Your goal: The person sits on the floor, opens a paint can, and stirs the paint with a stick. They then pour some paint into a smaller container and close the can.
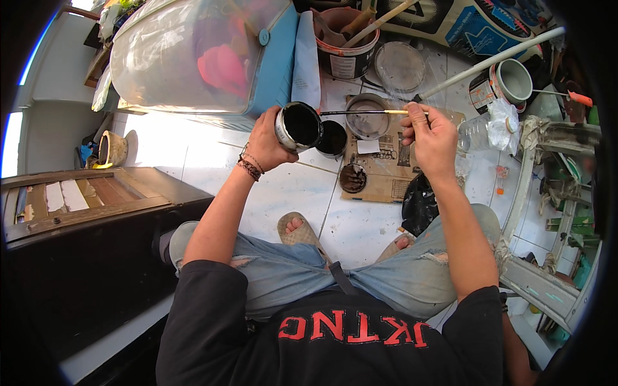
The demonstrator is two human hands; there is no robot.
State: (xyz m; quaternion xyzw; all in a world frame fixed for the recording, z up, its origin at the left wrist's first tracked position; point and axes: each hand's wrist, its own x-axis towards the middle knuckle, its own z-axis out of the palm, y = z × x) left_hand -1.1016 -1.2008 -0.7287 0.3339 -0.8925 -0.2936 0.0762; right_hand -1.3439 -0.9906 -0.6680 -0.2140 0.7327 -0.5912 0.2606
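Note:
My left hand is wrapped round a small paint can, tilted with its mouth toward the right. The inside of the can is black. Between the fingers of my right hand is a thin stick, dark along most of its length and pale at the held end. It lies nearly level, its dark tip close to the can's rim; whether they touch I cannot tell. Just beyond the held can stands a second container with black inside. A round lid smeared with dark paint lies below it.
Under these lies a flattened cardboard sheet with a round shallow tub on it. A bucket of tools and a large plastic bin stand behind. A dark wooden panel is at left, a metal frame at right.

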